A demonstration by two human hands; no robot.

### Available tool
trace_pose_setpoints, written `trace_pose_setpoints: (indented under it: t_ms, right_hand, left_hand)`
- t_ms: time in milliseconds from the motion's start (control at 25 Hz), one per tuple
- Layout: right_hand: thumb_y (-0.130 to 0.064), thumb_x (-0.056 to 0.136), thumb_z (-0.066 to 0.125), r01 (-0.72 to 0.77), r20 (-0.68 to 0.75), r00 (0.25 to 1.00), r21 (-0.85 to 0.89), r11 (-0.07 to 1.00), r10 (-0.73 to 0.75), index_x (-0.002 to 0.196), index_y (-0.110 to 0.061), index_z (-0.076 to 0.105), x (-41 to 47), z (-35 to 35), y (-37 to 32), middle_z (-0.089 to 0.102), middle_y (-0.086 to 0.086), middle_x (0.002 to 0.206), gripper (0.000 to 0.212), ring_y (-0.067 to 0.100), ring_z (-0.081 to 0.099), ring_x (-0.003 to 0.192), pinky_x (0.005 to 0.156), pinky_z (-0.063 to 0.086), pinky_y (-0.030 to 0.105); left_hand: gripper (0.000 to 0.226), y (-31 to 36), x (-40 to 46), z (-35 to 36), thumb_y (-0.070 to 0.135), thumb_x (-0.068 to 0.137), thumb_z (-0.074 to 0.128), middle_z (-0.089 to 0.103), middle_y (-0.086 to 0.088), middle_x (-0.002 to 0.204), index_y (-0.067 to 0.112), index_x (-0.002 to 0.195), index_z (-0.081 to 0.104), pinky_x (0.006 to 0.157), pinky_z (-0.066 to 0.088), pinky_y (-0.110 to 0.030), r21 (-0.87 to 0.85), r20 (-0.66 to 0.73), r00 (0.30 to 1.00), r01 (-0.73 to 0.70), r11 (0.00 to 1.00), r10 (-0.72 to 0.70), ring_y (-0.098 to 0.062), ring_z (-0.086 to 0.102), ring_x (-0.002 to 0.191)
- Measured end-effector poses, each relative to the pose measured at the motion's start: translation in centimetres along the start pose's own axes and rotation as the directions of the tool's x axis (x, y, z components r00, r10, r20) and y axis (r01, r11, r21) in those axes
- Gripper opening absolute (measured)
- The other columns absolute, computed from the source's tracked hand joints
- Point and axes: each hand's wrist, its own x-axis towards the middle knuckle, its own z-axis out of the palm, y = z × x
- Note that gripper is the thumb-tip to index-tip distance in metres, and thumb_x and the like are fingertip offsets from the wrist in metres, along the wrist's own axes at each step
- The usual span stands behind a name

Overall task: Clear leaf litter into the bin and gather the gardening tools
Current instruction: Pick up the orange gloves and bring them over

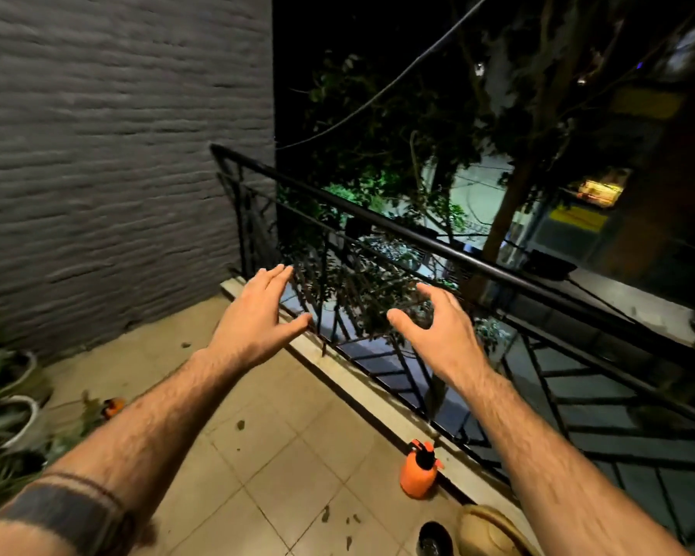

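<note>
Night-time balcony, tiled floor [281, 455] bounded by grey brick wall [109, 154] and black metal railing [438, 250]; street and trees beyond. Both arms extended forward at railing height: left hand [253, 319] flat, fingers straight and together, thumb apart, holding nothing; right hand [434, 327] spread, fingers loosely bent, likewise holding nothing.

Leaf litter: small dark scraps [330, 515] scattered on tiles low in view, a single fragment [240, 425] near centre, another [185, 345] towards wall. Probably very light, dry and brittle; best swept together and scooped with both palms, not pinched singly. No bin identifiable in view.

Tools: orange pressure sprayer [418, 469] upright on tiles, just beside railing kerb; rigid plastic, weight dependent on unseen contents, likely best lifted by black top handle. Second orange object [112, 407], blurred, near plants at left; identity not determinable.

Surroundings: white planters with foliage [9, 399] along left edge; tan rounded object [486, 527] and dark round item [434, 537] at bottom edge, both cropped. Railing gaps open to drop below, hence risk of light litter slipping through.
</note>
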Motion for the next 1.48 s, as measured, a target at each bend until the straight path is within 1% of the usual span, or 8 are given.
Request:
trace_pose_setpoints:
  t_ms: [160,240,480,720,920,1120,1320,1480]
  right_hand:
    - [-0.064,0.089,0.06,0.078,0.053,0.996,-0.022,0.997,-0.077,0.15,-0.025,0.039,4.3,5.4,-4.5,0.04,-0.002,0.155,0.075,0.016,0.039,0.141,0.114,0.035,0.037]
    - [-0.064,0.09,0.06,0.1,0.07,0.993,-0.036,0.994,-0.097,0.15,-0.026,0.038,6.9,8.3,-7.1,0.04,-0.002,0.155,0.075,0.016,0.039,0.141,0.113,0.036,0.04]
    - [-0.064,0.089,0.06,0.179,0.13,0.976,-0.04,0.983,-0.173,0.151,-0.024,0.039,14.7,16.5,-13.9,0.041,-0.001,0.154,0.077,0.017,0.041,0.14,0.111,0.037,0.038]
    - [-0.065,0.089,0.06,0.318,0.236,0.922,-0.01,0.948,-0.307,0.151,-0.022,0.039,23.4,24.0,-16.3,0.042,0.0,0.154,0.079,0.018,0.041,0.139,0.11,0.038,0.038]
    - [-0.062,0.088,0.062,0.451,0.311,0.839,0.061,0.891,-0.446,0.151,-0.02,0.04,33.2,29.3,-16.7,0.043,0.003,0.154,0.079,0.019,0.041,0.14,0.112,0.035,0.036]
    - [-0.059,0.088,0.065,0.526,0.378,0.75,0.158,0.836,-0.543,0.15,-0.02,0.041,41.0,33.8,-18.8,0.044,0.003,0.153,0.078,0.02,0.042,0.139,0.114,0.037,0.037]
    - [-0.06,0.089,0.064,0.577,0.457,0.648,0.226,0.784,-0.609,0.151,-0.021,0.039,45.3,41.5,-23.0,0.042,0.003,0.153,0.077,0.021,0.042,0.139,0.113,0.038,0.04]
    - [-0.059,0.089,0.064,0.596,0.489,0.603,0.247,0.764,-0.63,0.152,-0.019,0.039,47.3,47.2,-26.8,0.042,0.005,0.154,0.078,0.022,0.041,0.14,0.112,0.038,0.039]
  left_hand:
    - [0.087,-7.4,2.0,-2.3,0.052,0.091,0.062,0.026,-0.008,0.164,0.014,0.159,0.024,0.123,0.016,-0.037,0.041,-0.052,0.995,0.087,0.995,-0.085,-0.027,0.018,0.153]
    - [0.087,-11.1,3.4,-3.7,0.05,0.09,0.064,0.029,-0.009,0.163,0.013,0.158,0.025,0.123,0.018,-0.039,0.039,-0.069,0.991,0.117,0.992,-0.114,-0.028,0.02,0.152]
    - [0.088,-20.6,6.7,-7.9,0.047,0.089,0.068,0.029,-0.009,0.163,0.012,0.158,0.026,0.122,0.016,-0.038,0.072,-0.136,0.971,0.205,0.976,-0.194,-0.028,0.02,0.152]
    - [0.088,-27.1,9.8,-7.6,0.049,0.091,0.065,0.028,-0.008,0.163,0.013,0.159,0.023,0.122,0.016,-0.039,0.099,-0.203,0.917,0.369,0.924,-0.344,-0.026,0.018,0.153]
    - [0.088,-29.9,14.0,-5.7,0.048,0.09,0.066,0.029,-0.009,0.163,0.013,0.159,0.023,0.124,0.019,-0.043,0.128,-0.31,0.833,0.515,0.848,-0.459,-0.027,0.02,0.152]
    - [0.088,-32.3,17.3,-5.3,0.048,0.09,0.066,0.031,-0.01,0.162,0.012,0.158,0.025,0.124,0.02,-0.042,0.134,-0.38,0.749,0.626,0.768,-0.543,-0.029,0.022,0.152]
    - [0.088,-38.3,18.6,-5.7,0.048,0.089,0.067,0.031,-0.011,0.162,0.012,0.158,0.024,0.124,0.019,-0.04,0.135,-0.403,0.665,0.723,0.678,-0.629,-0.029,0.022,0.152]
    - [0.088,-44.4,20.6,-6.8,0.047,0.089,0.067,0.03,-0.009,0.163,0.014,0.158,0.023,0.123,0.019,-0.04,0.096,-0.404,0.623,0.757,0.646,-0.67,-0.027,0.02,0.152]
